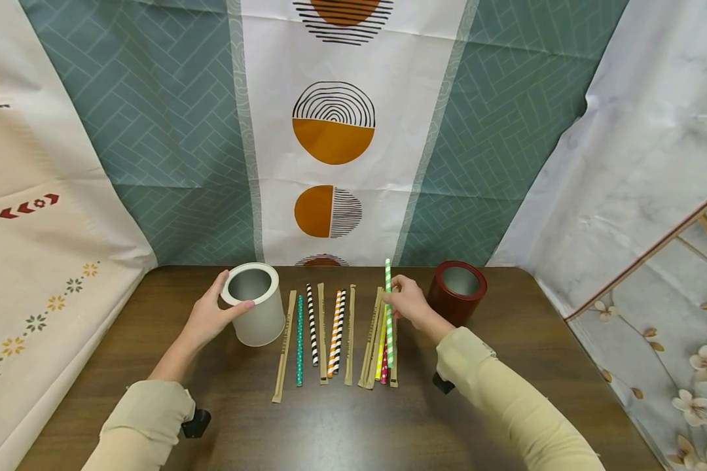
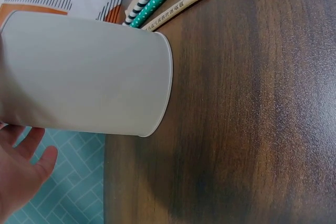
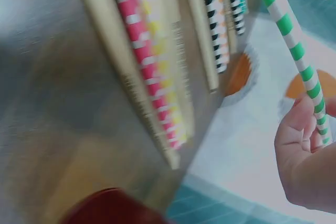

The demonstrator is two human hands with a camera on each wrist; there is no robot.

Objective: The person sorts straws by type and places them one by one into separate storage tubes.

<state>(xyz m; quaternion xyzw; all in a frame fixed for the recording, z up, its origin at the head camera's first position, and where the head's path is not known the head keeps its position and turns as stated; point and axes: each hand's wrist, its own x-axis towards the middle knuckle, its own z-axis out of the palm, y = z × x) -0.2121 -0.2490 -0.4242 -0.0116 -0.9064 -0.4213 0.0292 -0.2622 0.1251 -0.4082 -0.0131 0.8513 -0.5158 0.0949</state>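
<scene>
Two cans are counted at the table (image 1: pixel 330 438): one white can (image 1: pixel 259 320) to the left and one red can (image 1: pixel 448 309) to the right. The white can is held at its rim between the thumb and fingers of the left hand (image 1: pixel 206 318), which are spread wide about it. One green straw (image 1: pixel 388 278) is pinched between the thumb and fingertips of the right hand (image 1: pixel 409 301), above the other straws and left of the red can. Between the cans are laid one teal straw (image 1: pixel 299 347), two black straws (image 1: pixel 313 327), one orange straw (image 1: pixel 332 353), one yellow straw (image 1: pixel 380 360) and one pink straw (image 1: pixel 384 374). At least five wrapped straws (image 1: pixel 284 353) are also counted there; because of overlap, the exact number cannot be told. Four round prints (image 1: pixel 333 140) are seen on the cloth (image 1: pixel 400 131) behind, two only in part.
</scene>
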